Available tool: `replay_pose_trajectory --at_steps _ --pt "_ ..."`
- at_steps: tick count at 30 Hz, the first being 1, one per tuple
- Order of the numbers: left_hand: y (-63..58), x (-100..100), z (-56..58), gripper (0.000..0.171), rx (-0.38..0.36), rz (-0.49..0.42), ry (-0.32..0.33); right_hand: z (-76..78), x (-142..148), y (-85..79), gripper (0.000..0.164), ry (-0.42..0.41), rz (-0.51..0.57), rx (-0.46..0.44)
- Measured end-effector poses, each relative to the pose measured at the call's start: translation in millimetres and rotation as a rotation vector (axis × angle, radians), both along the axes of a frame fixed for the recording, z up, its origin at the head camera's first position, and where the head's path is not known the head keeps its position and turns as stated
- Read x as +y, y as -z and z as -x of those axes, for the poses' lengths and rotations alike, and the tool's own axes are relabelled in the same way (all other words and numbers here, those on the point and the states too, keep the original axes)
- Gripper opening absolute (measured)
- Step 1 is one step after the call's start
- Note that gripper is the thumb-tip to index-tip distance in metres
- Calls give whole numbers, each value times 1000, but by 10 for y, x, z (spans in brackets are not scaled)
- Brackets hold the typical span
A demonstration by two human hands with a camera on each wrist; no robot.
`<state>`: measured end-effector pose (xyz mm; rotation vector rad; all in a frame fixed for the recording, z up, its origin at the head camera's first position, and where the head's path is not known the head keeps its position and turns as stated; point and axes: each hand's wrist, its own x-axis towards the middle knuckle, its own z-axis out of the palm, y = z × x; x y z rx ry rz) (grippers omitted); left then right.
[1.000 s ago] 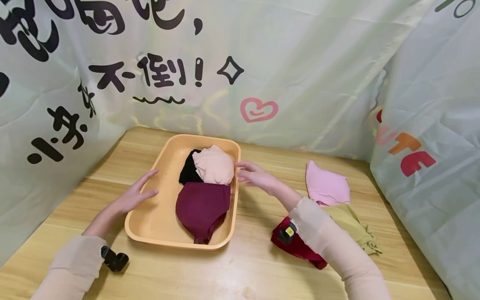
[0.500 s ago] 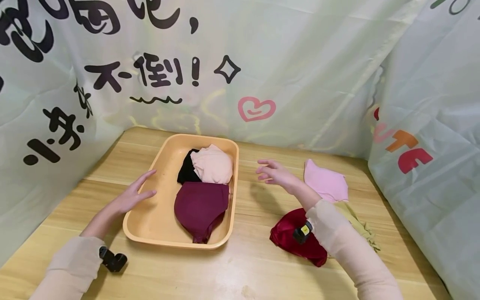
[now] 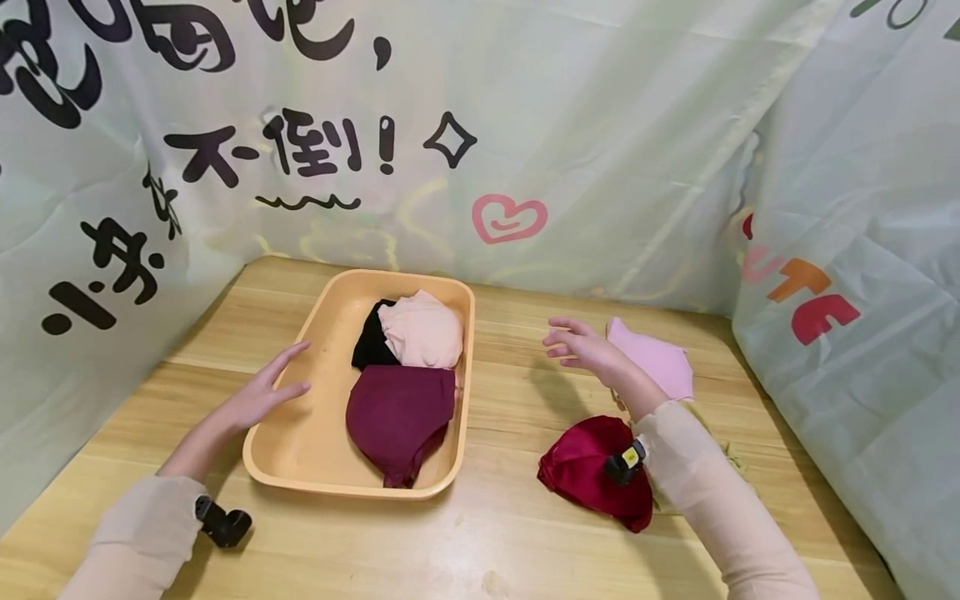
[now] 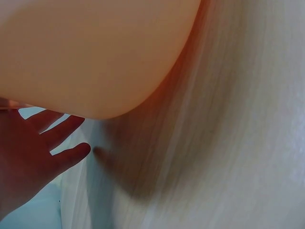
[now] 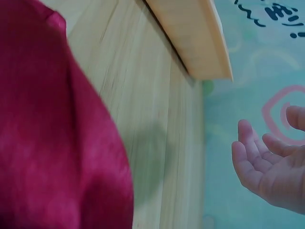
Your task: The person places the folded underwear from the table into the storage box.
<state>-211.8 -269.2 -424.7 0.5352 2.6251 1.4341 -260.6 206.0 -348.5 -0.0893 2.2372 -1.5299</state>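
Note:
My left hand (image 3: pixel 266 396) lies at the left rim of the peach plastic tray (image 3: pixel 307 442), its fingers spread and relaxed; the left wrist view shows it beside the tray's wall (image 4: pixel 95 62). In the tray's right half are a folded dark purple garment (image 3: pixel 401 417), shaped like briefs, a pale pink one (image 3: pixel 427 329) and a black one (image 3: pixel 371 342) partly under it. My right hand (image 3: pixel 588 348) hovers over the table right of the tray, fingers loosely bent and holding nothing. Nearest to it are a crimson satin-like garment (image 3: pixel 577 467) and a folded pink garment (image 3: pixel 660 362).
An olive garment (image 3: pixel 733 457) lies at the right, mostly hidden behind my right forearm. Printed fabric sheets (image 3: pixel 600 167) wall in the wooden table (image 3: pixel 495 533) at the back and both sides. A black camera (image 3: pixel 223 521) is strapped to my left wrist.
My right hand has moved from the tray's right rim rightward, towards the garments on the table. My left hand has stayed at the left rim. The view has shifted slightly.

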Motion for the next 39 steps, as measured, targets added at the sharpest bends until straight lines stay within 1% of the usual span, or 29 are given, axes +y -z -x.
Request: replay_pose_trajectory --at_steps 4,11,15,22,29,33,39 --pt "4 8 -3 68 -8 -8 4 -11 93 2 54 23 -9 -6" --pt "-4 -4 -4 68 -23 -16 -1 -5 266 -31 53 52 -41 23" --pt "5 -7 11 68 -32 -9 0 -16 388 -26 55 69 -57 22" --pt "14 -12 25 67 -20 -6 4 -11 566 -16 55 82 -69 23" --pt "24 -19 13 67 -6 -3 2 29 731 -31 58 93 -150 14" --pt "24 -14 11 66 -5 -2 4 29 873 -48 61 124 -186 5" --pt "32 -17 23 67 -9 -4 7 25 1107 -75 63 200 -211 -2"
